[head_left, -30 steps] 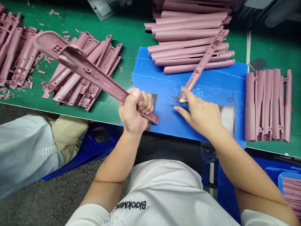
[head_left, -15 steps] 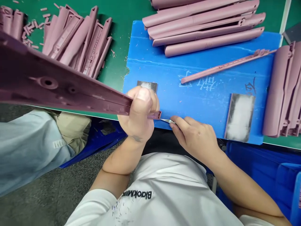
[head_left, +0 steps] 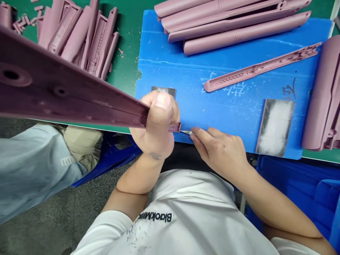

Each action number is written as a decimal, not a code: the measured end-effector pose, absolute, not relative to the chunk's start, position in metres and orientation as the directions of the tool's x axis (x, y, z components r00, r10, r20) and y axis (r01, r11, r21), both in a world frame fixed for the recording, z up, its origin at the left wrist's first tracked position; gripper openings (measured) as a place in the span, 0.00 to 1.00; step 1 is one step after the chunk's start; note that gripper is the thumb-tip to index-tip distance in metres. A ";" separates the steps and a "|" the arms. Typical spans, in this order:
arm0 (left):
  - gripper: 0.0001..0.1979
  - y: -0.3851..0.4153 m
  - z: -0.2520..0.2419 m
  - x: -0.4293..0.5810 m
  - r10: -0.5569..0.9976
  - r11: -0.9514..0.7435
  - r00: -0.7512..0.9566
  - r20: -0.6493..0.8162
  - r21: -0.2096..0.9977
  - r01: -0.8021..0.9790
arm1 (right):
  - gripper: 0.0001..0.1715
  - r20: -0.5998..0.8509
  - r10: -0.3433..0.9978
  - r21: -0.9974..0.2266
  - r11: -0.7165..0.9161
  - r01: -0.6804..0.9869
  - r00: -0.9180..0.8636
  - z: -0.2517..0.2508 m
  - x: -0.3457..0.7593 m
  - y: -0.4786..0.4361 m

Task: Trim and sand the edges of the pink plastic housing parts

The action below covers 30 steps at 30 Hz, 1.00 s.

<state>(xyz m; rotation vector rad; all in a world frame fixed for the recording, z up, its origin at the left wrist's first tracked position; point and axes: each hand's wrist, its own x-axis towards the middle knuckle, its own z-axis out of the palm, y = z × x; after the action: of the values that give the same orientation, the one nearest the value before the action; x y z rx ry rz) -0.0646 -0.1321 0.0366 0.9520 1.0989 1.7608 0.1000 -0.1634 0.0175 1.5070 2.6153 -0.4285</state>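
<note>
My left hand [head_left: 159, 120] is wrapped round a long pink plastic shell piece [head_left: 87, 95], thumb on top. The piece reaches up toward the camera at the left, and its narrow end sticks out past my fingers. In my right hand [head_left: 220, 147] a small knife [head_left: 187, 132] is pinched, its handle mostly hidden by the fingers. The thin metal tip meets the narrow end of the shell, or comes very close to it. A separate pink shell half [head_left: 255, 69] lies hollow side up on the blue corrugated sheet [head_left: 180, 71].
Several pink shells [head_left: 239, 35] are stacked at the back, more [head_left: 318, 102] at the right and a pile [head_left: 79, 39] at the left with small offcuts [head_left: 22, 23]. A worn grey-white block [head_left: 275, 127] lies on the sheet. Someone's sleeve [head_left: 32, 166] is at the left.
The near end of the held shell has swung closer to the camera. The knife stays at its narrow end, at a slightly different angle. My head view has shifted a little.
</note>
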 end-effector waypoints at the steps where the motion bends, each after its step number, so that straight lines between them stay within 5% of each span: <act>1: 0.37 -0.132 0.036 -0.064 0.914 -0.272 -0.366 0.172 0.932 -0.241 | 0.29 -0.213 0.837 -0.195 0.468 0.862 -0.503 0.017 0.100 -0.164; 21: 0.36 -0.125 0.033 -0.061 0.905 -0.252 -0.411 0.108 0.915 -0.314 | 0.32 -0.221 0.863 -0.211 0.411 0.887 -0.453 0.014 0.097 -0.156; 30: 0.32 -0.125 0.030 -0.065 0.876 -0.165 -0.451 -0.168 0.776 -0.609 | 0.32 -0.237 0.849 -0.212 0.430 0.878 -0.473 0.014 0.099 -0.154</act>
<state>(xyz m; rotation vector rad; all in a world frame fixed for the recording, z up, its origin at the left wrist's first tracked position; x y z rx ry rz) -0.0655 -0.1247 0.0299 0.3932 0.9963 1.8053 0.0986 -0.1535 0.0145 1.5592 2.5759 -0.4695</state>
